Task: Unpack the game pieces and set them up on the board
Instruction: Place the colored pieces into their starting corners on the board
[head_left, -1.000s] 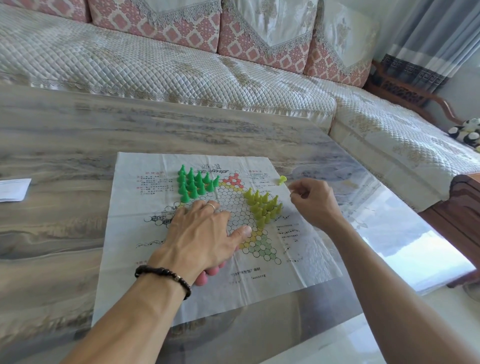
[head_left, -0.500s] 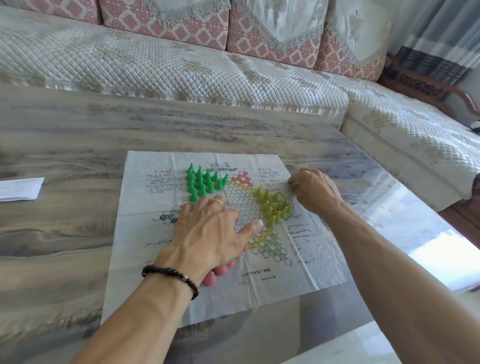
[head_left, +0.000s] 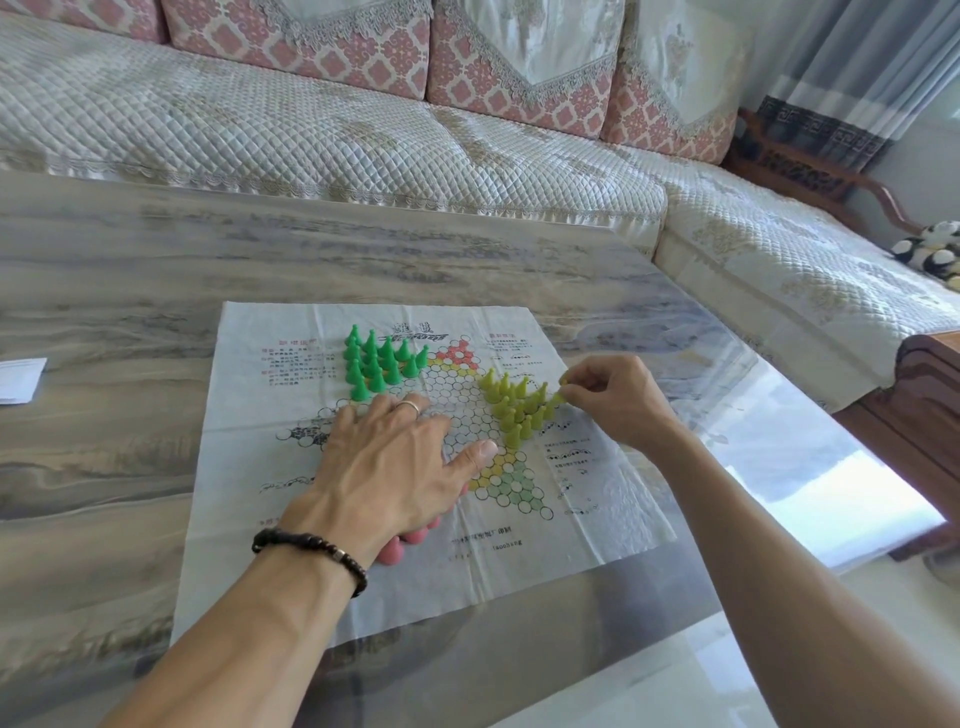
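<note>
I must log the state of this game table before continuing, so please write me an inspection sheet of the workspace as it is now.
Surface: marbled table with a glossy top.
Job's things: paper board lies flat; green pieces stand grouped at its far left; yellow pieces stand grouped at its right; pink pieces show under the left palm.
Clutter: white paper at the table's left edge.
Grips: left hand rests flat on the board; right hand pinches one yellow piece at the yellow group's edge.
Cables: nothing seen.
Surroundings: quilted sofa behind, curtain, plush toy on the sofa's right part.
</note>
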